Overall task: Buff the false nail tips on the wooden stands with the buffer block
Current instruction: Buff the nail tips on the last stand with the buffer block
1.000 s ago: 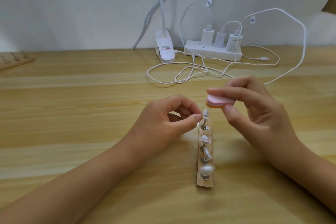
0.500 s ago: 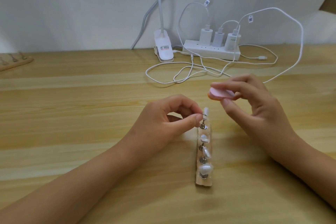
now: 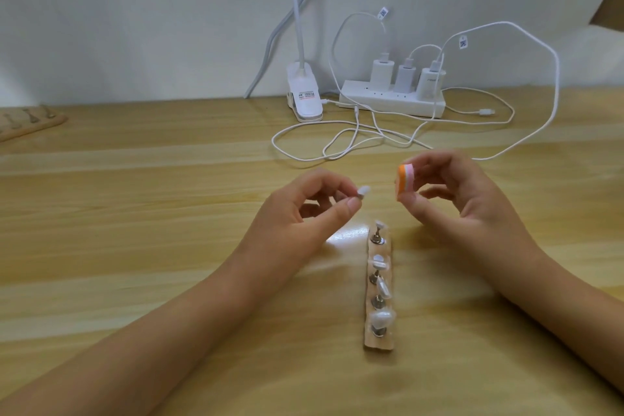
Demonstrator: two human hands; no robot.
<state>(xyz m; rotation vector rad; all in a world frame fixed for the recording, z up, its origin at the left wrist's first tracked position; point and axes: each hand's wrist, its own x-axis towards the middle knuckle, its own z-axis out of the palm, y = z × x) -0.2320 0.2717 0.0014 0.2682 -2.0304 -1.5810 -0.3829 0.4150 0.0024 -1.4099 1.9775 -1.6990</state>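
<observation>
A narrow wooden stand [image 3: 379, 341] lies lengthwise on the table between my hands, with several metal pegs carrying white false nail tips [image 3: 382, 317]. My left hand [image 3: 304, 213] is raised above and left of the stand's far end and pinches one white nail tip [image 3: 127, 191] between thumb and forefinger. My right hand [image 3: 466, 199] holds the small buffer block [image 3: 505, 182], orange and pink in layers, upright between thumb and fingers, a little right of the lifted tip. The far peg [image 3: 377, 233] stands below them with a small white piece on top.
A white power strip [image 3: 391, 101] with three chargers and a lamp clip [image 3: 304, 96] sit at the back by the wall. Loose white cables [image 3: 337, 142] trail over the table just beyond my hands. Another wooden stand [image 3: 30, 123] lies far left.
My left hand has lifted a nail tip off the far peg and moved up and left. My right hand has turned the buffer block from flat to upright.
</observation>
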